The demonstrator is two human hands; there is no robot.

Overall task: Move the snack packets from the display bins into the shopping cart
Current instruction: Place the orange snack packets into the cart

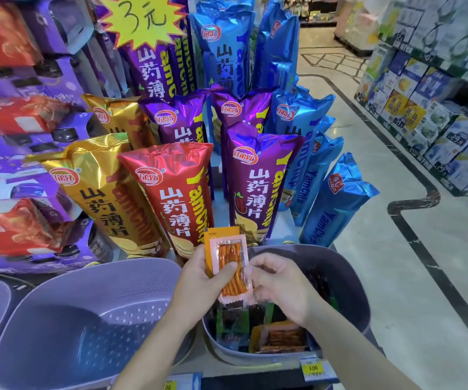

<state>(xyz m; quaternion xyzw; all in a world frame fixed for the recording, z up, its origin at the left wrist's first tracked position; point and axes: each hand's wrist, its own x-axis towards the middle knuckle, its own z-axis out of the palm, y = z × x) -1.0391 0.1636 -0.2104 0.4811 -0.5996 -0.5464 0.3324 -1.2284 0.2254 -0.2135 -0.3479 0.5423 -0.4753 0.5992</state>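
My left hand (203,280) holds a small stack of orange snack packets (228,263) upright, thumb across the front one, above the right grey display bin (348,280). My right hand (280,282) touches the stack's right edge with curled fingers; whether it pinches a packet I cannot tell. Several more packets, orange (280,337) and green (231,319), lie in that bin. The grey bin (86,305) to the left holds nothing visible. No shopping cart is in view.
Tall yam chip bags in gold (100,192), red (176,198), purple (258,181) and blue (337,201) stand behind the bins. Stacked boxes fill the left. Yellow price tags (313,368) sit on the shelf edge. An aisle floor (382,170) runs right, with boxed goods beyond.
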